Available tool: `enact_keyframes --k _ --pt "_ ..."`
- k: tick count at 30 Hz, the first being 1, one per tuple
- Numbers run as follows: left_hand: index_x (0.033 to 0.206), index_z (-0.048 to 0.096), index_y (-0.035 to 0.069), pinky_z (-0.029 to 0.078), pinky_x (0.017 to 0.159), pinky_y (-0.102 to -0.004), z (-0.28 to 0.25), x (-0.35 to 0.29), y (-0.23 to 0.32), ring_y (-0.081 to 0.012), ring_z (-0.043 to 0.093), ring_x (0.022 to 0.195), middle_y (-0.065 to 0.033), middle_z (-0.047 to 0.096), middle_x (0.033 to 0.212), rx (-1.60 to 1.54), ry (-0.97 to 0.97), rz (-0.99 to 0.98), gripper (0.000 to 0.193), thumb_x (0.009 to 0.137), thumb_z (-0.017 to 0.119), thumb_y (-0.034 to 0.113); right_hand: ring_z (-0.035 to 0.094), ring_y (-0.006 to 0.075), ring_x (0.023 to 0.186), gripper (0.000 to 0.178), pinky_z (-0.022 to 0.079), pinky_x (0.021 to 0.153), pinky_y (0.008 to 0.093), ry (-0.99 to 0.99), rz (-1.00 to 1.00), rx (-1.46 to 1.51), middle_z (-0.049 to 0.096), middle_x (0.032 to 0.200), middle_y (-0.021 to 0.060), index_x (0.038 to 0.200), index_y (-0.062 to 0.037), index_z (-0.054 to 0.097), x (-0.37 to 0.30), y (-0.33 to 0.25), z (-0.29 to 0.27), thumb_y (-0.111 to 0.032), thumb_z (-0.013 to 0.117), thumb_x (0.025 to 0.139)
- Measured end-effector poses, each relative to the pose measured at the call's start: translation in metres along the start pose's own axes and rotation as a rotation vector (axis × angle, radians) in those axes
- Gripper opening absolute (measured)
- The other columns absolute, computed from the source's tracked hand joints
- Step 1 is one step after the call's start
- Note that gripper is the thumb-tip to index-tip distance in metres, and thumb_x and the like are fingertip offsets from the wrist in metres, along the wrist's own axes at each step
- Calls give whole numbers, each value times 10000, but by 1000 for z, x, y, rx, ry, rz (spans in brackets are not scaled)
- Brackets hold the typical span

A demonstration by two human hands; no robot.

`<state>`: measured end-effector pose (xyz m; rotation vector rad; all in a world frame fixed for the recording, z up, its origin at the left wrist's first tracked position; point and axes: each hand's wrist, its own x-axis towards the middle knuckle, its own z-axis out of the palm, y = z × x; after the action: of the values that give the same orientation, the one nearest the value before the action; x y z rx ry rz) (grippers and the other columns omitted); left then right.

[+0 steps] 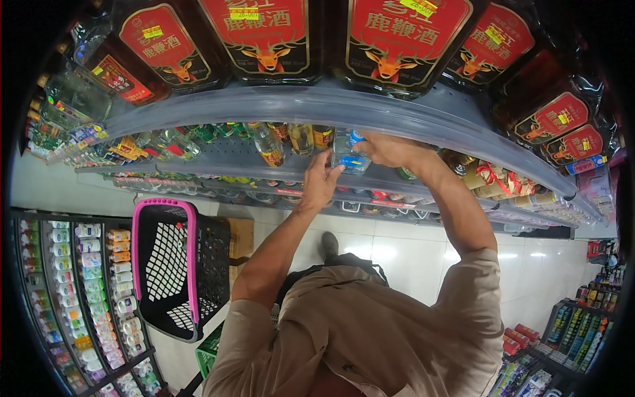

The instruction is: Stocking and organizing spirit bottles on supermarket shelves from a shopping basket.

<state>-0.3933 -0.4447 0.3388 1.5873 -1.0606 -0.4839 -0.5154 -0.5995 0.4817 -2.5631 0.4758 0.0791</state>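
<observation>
A clear bottle [350, 151] with a blue label and a blue part near its top stands at the edge of the shelf below the big front ledge. My right hand [389, 149] reaches in from the right, its fingers closed at the bottle's upper right side by the blue part. From the left, my left hand [320, 180] has thumb and fingers curved against the bottle's lower left side. To the left stand an amber bottle [301, 139] and a clear bottle with an orange label [268, 145].
Large dark bottles with red labels [264, 40] line the shelf above, behind its grey ledge [317, 106]. A black basket with a pink handle [192, 264] is at my left. Shelves of small bottles [92, 284] stand farther left, and stocked racks [575, 334] at right.
</observation>
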Motion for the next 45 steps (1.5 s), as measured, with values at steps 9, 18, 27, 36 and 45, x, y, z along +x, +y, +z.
enact_keyframes --k 9,18,27,36,45 --pt "1302 461 -60 553 824 -379 -5 -6 0 -326 656 984 -241 549 1199 46 -36 -103 497 882 667 110 615 397 917 310 474 804 472 200 -55 -201 642 968 220 1105 -20 605 -21 -32 -13 -249 625 898" --pt "1340 446 4 509 866 -414 -24 -67 -31 -385 607 1019 -221 527 1252 264 251 278 565 832 687 58 672 331 734 273 521 653 400 -19 -96 41 666 785 173 1045 -46 619 -94 -80 47 -207 716 848" --pt "1291 514 31 531 823 -401 -110 -239 -56 -331 639 980 -208 581 1190 132 380 -192 469 853 675 75 658 145 728 287 525 659 307 -499 -268 335 694 839 109 1109 1 614 -40 -147 212 -141 689 871" --pt "1193 590 0 539 834 -337 -238 -348 -19 -242 670 960 -151 666 1077 -56 958 -429 312 898 656 77 641 115 765 264 522 685 259 -785 -360 489 670 897 76 1120 39 596 50 -306 303 -86 645 894" --pt "1233 555 -36 514 869 -287 -377 -432 -59 -159 638 1008 -135 657 1130 -271 1465 -443 356 912 644 90 647 121 772 267 516 673 248 -727 -451 636 668 927 77 1161 18 583 127 -432 372 -94 628 923"
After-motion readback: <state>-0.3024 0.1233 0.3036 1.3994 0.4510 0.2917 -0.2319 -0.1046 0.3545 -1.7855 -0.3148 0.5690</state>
